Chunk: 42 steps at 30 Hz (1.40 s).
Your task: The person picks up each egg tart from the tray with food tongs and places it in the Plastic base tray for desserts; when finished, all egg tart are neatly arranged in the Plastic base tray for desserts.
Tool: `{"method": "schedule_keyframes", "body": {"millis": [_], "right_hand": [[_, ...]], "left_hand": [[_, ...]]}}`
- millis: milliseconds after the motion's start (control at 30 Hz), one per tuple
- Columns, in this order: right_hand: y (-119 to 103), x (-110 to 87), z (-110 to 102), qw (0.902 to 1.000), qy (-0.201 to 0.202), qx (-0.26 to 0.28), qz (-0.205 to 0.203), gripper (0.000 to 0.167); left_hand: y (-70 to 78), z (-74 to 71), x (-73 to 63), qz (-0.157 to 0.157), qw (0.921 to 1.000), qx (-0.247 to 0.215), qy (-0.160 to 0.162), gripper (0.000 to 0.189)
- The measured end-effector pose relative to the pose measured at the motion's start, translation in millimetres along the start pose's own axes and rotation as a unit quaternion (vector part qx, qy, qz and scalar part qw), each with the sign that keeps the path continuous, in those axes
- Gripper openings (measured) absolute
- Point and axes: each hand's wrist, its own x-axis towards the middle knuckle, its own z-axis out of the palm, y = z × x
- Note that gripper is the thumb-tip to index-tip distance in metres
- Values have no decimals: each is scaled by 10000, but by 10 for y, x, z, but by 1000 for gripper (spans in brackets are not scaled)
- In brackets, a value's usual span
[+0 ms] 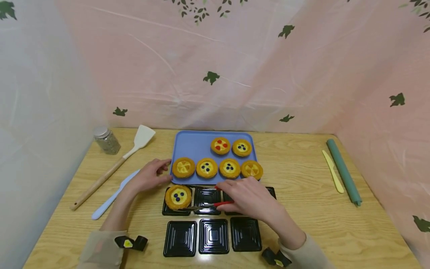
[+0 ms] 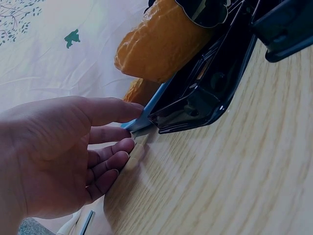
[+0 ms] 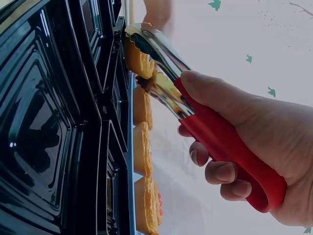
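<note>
Tart (image 1: pixel 178 197) in front of the tray (image 1: pixel 192 144) sits in tongs (image 3: pixel 210 134) the right hand (image 1: pixel 248 198) grips, while the left hand (image 1: pixel 147 176), relaxed, seemingly steadies its left edge.

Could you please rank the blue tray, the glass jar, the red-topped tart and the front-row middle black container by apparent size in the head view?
1. Blue tray
2. Front-row middle black container
3. Glass jar
4. Red-topped tart
</note>
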Motion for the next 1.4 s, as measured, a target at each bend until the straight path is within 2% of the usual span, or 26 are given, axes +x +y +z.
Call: {"method": "schedule_keyframes", "body": {"millis": [733,1400], "right_hand": [[9,-10,-25,10000,28,65,1,50],[11,-11,-7,9999,-37,123,2,51]], "left_hand": [[-26,5,10,-51,10000,-56,-3,67],[17,-17,-4,-87,9999,-68,-66,68]]}}
